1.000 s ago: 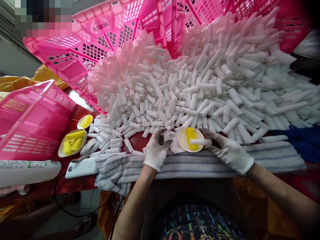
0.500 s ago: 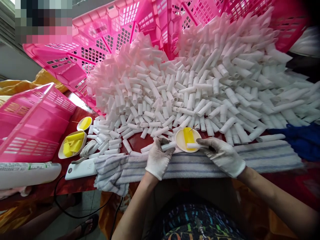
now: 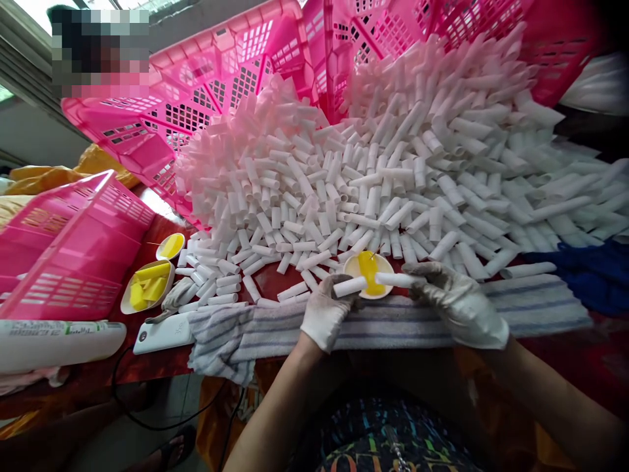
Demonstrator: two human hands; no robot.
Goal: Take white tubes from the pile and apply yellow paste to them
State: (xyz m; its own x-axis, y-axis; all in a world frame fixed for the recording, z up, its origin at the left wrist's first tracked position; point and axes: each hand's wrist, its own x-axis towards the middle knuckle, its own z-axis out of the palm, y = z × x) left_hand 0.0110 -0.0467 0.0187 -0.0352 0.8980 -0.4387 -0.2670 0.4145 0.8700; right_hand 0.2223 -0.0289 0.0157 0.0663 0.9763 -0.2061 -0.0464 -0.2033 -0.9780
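Between my gloved hands, just above the striped towel (image 3: 393,321), I am holding two white paper tubes: left hand (image 3: 325,313) is pinching a short tube (image 3: 350,286), right hand (image 3: 457,303) is gripping a longer tube (image 3: 393,279) over the yellow dish (image 3: 368,267). Tubes are looking light and crushable; I am holding mid-length, gently.

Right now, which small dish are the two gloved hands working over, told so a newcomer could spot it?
Start at the huge heap of white paper tubes spilling from the pink crates, then drop to its near edge by the striped towel. The dish sits there between the left hand and right hand. Unlike the two dishes at the far left, it is round with a single yellow smear.
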